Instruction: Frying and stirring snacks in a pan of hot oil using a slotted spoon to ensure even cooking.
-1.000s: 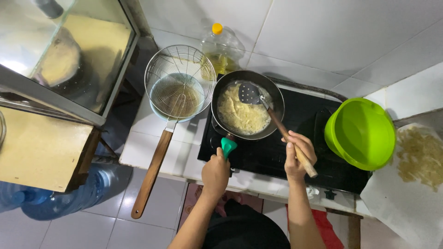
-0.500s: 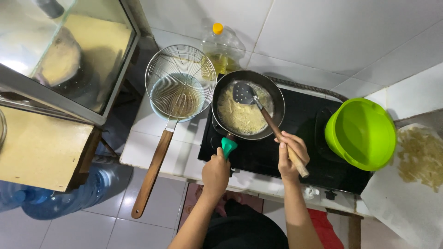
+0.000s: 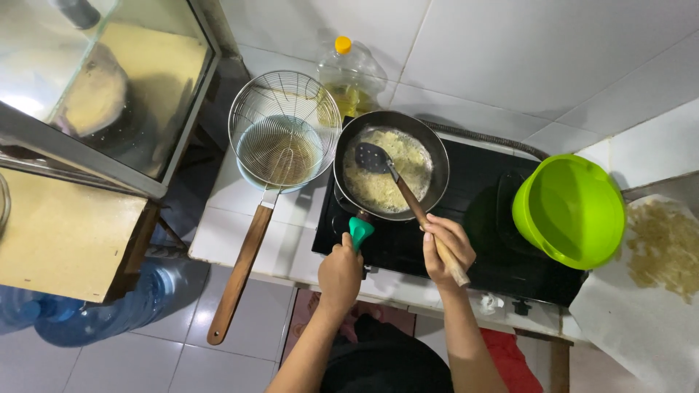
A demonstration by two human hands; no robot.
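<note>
A dark frying pan (image 3: 435, 149) sits on the black stove (image 3: 480, 211), filled with pale yellow frying food. My left hand (image 3: 339, 275) grips the pan's teal handle (image 3: 360, 231) at the stove's front left. My right hand (image 3: 445, 246) holds the wooden handle of a slotted spatula (image 3: 373, 157), whose dark head rests in the left part of the pan, among the food.
A wire skimmer (image 3: 284, 135) with a long wooden handle lies over a bowl left of the pan. An oil bottle (image 3: 348, 73) stands behind. A green plastic bowl (image 3: 571, 211) sits right of the stove, fried pieces on white paper (image 3: 659, 251) beyond. A glass cabinet (image 3: 95, 87) stands at left.
The spatula head has swept from the pan's right side to its left side. My right hand moved slightly left with it. My left hand stayed on the pan handle.
</note>
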